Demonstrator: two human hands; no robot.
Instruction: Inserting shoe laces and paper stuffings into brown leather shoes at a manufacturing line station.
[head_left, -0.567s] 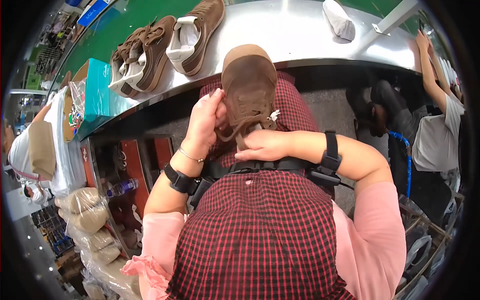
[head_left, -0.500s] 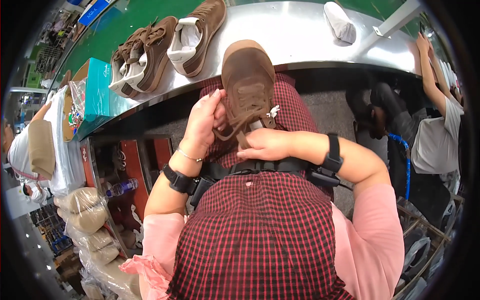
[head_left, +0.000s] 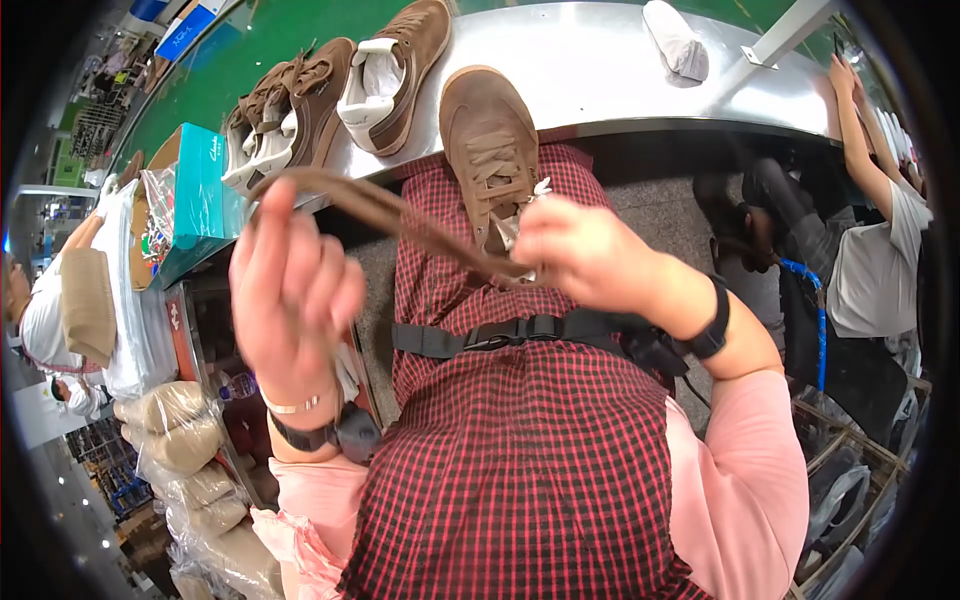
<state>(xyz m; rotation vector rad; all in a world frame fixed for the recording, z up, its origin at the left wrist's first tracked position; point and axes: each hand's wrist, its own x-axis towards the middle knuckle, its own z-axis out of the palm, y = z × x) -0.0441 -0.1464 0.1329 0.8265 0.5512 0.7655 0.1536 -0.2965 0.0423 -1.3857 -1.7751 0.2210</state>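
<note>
A brown lace-up shoe (head_left: 488, 115) rests on my lap, its toe pointing away over the edge of the metal bench. Raised at the left, my left hand (head_left: 295, 290) is blurred, with its fingers closed around one end of a brown shoelace (head_left: 400, 215). The lace stretches in a slack line from there to the shoe's opening. My right hand (head_left: 590, 255) sits at the right of that opening, fingers pinched where the lace ends; its fingertips are partly hidden. A small white tag (head_left: 542, 187) sticks out beside the shoe's laces.
More brown shoes with white linings (head_left: 395, 80) stand on the metal bench (head_left: 580, 60) at the left, beside a teal box (head_left: 198, 190). A white paper shoe stuffing (head_left: 676, 42) lies farther right. Plastic-wrapped bundles (head_left: 180, 440) are stacked at the lower left. Another person (head_left: 870, 270) sits at the right.
My left hand has swung left and up from the shoe, drawing the lace out long. My right hand has shifted right and slightly up. The shoe has moved slightly away from me.
</note>
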